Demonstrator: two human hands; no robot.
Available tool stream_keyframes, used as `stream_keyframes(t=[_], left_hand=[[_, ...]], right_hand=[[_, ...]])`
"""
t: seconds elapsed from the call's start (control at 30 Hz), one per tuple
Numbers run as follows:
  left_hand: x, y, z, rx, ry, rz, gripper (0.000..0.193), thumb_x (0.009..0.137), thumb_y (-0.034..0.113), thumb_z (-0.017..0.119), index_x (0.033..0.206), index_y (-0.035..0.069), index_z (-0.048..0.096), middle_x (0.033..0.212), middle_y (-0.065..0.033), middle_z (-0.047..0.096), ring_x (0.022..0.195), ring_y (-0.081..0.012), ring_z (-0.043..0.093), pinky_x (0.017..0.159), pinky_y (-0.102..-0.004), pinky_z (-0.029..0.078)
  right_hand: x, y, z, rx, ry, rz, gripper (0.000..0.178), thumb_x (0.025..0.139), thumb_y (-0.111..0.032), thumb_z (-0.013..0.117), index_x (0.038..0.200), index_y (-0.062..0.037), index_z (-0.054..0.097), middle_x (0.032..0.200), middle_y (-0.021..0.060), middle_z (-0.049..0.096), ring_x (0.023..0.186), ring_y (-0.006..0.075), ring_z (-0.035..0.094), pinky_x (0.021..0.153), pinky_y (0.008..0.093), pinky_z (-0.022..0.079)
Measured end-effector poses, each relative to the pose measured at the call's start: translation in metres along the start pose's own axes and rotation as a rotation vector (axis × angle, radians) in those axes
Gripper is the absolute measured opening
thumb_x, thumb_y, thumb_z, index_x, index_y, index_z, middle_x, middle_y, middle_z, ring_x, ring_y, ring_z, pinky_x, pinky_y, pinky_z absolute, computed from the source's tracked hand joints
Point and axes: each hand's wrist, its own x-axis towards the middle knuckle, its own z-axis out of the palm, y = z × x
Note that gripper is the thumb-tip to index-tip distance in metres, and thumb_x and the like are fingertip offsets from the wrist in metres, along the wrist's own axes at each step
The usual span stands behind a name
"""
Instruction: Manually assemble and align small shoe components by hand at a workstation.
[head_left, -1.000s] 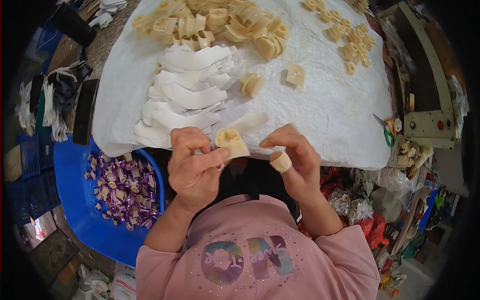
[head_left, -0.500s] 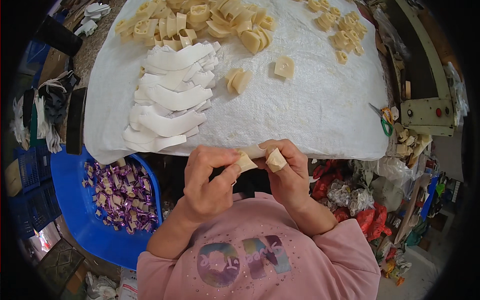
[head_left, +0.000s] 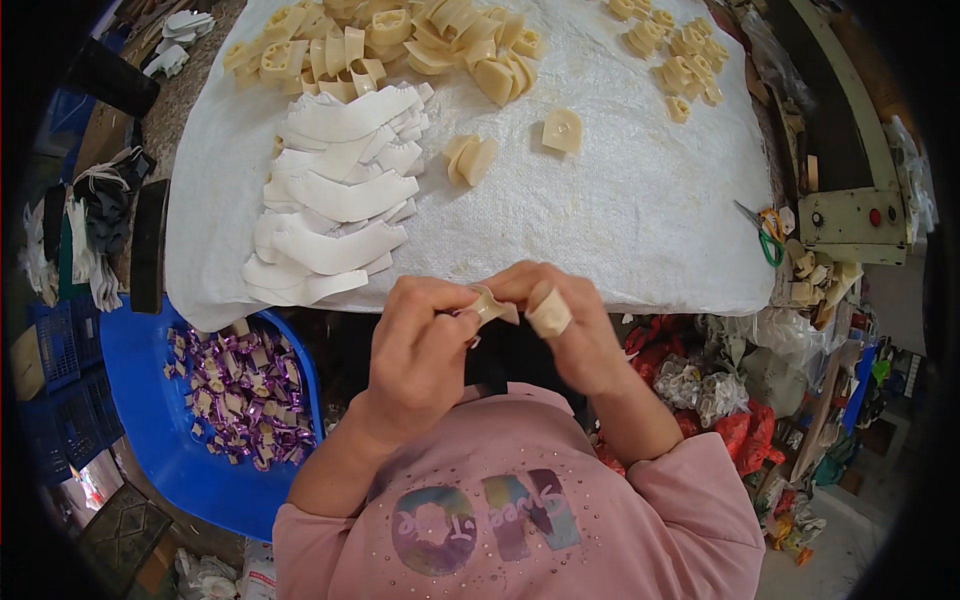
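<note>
The left hand (head_left: pixel 420 345) pinches a curved cream piece (head_left: pixel 492 308) by the white-covered table's (head_left: pixel 600 220) near edge; the right hand (head_left: pixel 568 325) curls close, its grip hard to tell. The wrinkly cover (head_left: pixel 650 195) runs right to scissors (head_left: pixel 770 248). White strips (head_left: pixel 345 192) lie left, shiny cream chunks (head_left: pixel 430 50) far, a blue tub (head_left: pixel 150 400) near left.

We look down from the person's head, through the left fisheye camera of a side-by-side pair, upright and unmirrored. The pink shirt (head_left: pixel 440 440) fills the lower edge, nearest us; the left hand (head_left: pixel 415 345) and right hand (head_left: pixel 570 330) sit close by, around mid-picture. Beyond them we see the white sheet (head_left: pixel 620 220) stretch toward the top, while the surroundings bend toward a dark, rounded rim.
</note>
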Motion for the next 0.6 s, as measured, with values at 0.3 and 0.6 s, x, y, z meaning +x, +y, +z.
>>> stream_keyframes(t=[0.3,0.6], left_hand=[[-0.003,0.003,-0.003,-0.307,-0.093,-0.032,0.023,0.064,-0.018,0.061,0.073,-0.002,0.048,0.091,-0.0167,0.060,0.083,-0.0288,0.063,0.067,-0.0319,0.051],[-0.008,0.003,0.003,-0.352,-0.005,-0.290,0.013,0.077,-0.008,0.064,0.082,-0.003,0.053,0.092,-0.0166,0.061,0.076,-0.0197,0.059,0.065,-0.0279,0.049]], right_hand=[[0.017,0.005,-0.019,0.559,-0.277,0.235,0.044,0.070,-0.006,0.078,0.107,0.0028,0.056,0.099,0.0106,0.062,0.094,0.0190,0.062,0.088,0.0337,0.050],[0.021,0.013,-0.002,0.335,-0.202,0.214,0.030,0.087,-0.011,0.060,0.114,-0.0006,0.052,0.081,0.0061,0.065,0.080,0.0104,0.060,0.070,0.0232,0.049]])
